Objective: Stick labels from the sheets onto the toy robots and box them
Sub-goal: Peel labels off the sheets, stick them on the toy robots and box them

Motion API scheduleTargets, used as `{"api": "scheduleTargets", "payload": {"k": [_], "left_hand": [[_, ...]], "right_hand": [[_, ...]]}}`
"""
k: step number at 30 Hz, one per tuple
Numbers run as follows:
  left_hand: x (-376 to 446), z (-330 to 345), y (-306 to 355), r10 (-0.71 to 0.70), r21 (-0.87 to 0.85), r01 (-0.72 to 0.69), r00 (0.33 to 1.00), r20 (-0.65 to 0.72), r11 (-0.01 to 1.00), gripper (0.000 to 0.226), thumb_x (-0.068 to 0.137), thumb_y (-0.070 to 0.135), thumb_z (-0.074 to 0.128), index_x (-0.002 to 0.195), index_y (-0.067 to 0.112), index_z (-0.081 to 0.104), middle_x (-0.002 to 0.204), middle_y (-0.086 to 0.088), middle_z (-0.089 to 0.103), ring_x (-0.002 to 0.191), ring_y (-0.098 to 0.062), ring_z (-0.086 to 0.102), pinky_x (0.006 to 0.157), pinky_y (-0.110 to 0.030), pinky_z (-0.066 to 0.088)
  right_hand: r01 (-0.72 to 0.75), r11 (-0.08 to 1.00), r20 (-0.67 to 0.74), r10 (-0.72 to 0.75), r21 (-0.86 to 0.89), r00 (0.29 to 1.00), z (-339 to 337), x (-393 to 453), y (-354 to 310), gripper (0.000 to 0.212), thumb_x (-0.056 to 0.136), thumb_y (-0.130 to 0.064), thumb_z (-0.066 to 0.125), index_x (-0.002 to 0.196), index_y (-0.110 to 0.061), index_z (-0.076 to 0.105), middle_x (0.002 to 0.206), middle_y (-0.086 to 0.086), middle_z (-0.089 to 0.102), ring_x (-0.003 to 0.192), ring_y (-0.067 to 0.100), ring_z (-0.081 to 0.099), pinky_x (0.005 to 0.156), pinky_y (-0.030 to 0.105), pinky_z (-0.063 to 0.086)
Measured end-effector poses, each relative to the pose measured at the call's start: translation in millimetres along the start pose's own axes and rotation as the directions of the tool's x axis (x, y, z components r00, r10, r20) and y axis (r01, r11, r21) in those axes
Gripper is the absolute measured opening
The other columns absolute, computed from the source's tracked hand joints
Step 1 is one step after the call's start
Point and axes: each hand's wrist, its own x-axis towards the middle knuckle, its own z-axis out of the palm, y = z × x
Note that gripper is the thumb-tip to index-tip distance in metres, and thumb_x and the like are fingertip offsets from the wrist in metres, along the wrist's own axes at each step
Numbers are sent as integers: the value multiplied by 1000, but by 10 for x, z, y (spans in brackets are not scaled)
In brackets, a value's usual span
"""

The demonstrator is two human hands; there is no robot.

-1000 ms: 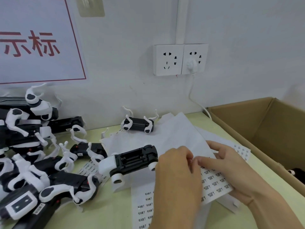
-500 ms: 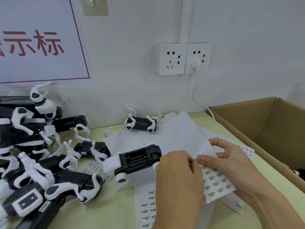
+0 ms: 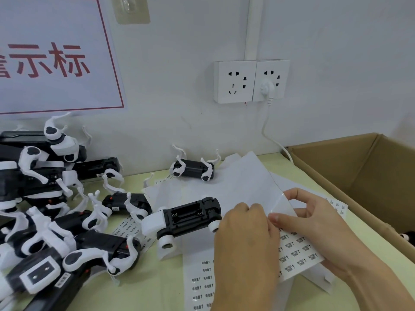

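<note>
In the lower right of the frame the right hand (image 3: 318, 234) is holding a white sheet of small printed labels (image 3: 296, 250), its thumb lying across the sheet's upper edge and its fingers curling underneath, while the left hand (image 3: 244, 239), at lower centre, is closing its curled fingers against the same edge, apparently picking at one label; the fingertips themselves are hidden behind the knuckles, so whether a label is already lifting cannot be told. To do this step well, the right hand should be keeping the sheet taut and steady while the left is peeling slowly from a corner, so that the label is coming away flat rather than curling or sticking to itself. Just left of the hands, a black toy robot body with white wheel-like joints (image 3: 186, 218) is lying on loose white paper with its open battery bay facing up, seemingly waiting for the label. Further left, a heap of black-and-white toy robots (image 3: 45, 221) is filling the frame's edge, and another small one (image 3: 193, 169) is lying near the wall. At the right edge, the brown cardboard box (image 3: 350, 167) is standing open.
</note>
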Motion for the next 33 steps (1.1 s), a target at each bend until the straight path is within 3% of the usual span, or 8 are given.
{"api": "scheduleTargets", "payload": {"k": [5,10,14,17,19,24,28,33], "left_hand": [[9,43,-68,-26,-107,16,995,-98,994,19,99,34,45,86,22,53,88,11,49,88,-9,48,72,-21,40],[58,-64,-206,-195,-454,59,946,-260,889,18,86,23,66,67,23,66,67,7,64,69,-9,60,59,-16,47],[110,-155,-338,-284,-598,5,883,-373,802,22,81,15,71,60,22,69,57,9,65,56,-9,61,58,-23,51],[129,-163,-398,-239,-510,-45,845,-478,859,21,81,14,72,61,21,68,57,5,63,59,-11,60,61,-25,49],[135,-157,-410,-154,-398,-97,820,-552,912,21,81,8,74,62,16,68,59,5,60,57,-12,57,60,-26,45],[101,-75,-430,135,-89,-240,775,-617,967,17,78,11,63,61,10,64,62,1,55,56,-20,54,50,-31,43],[79,-46,-483,234,44,-259,776,-586,965,23,81,14,51,61,11,61,65,1,55,60,-20,54,41,-35,46],[62,-34,-484,304,144,-269,792,-529,952,23,80,15,47,61,14,61,65,4,56,59,-17,52,39,-28,40]], "right_hand": [[-21,1000,8,21,-2,1000,-11,-3,2,53,57,-20,84,103,-7,61,86,26,74,63,37,71,50,33,56],[-145,987,-24,144,-74,989,-170,-11,52,49,68,-16,82,112,-15,61,91,20,76,74,38,75,58,38,60],[-225,927,-297,133,-301,946,-293,41,182,32,81,-28,80,110,-26,66,94,-2,75,82,20,72,72,34,51],[-92,839,-481,-214,-536,850,-227,45,148,7,87,-29,73,94,-30,72,89,-7,68,78,8,63,71,35,48],[87,835,-422,-362,-544,831,-53,32,72,20,89,-20,65,80,-35,74,77,-12,72,70,4,64,62,31,49],[212,952,-59,-230,-221,971,581,13,-18,37,90,-11,54,81,-35,80,65,-6,68,52,5,54,51,20,42],[144,984,-65,-151,-107,986,642,45,32,39,90,-5,51,79,-28,81,48,-13,45,43,8,32,42,18,30],[129,990,-80,-133,-59,988,661,36,15,41,90,-4,49,87,-28,82,59,3,31,53,14,22,44,23,24]]}}
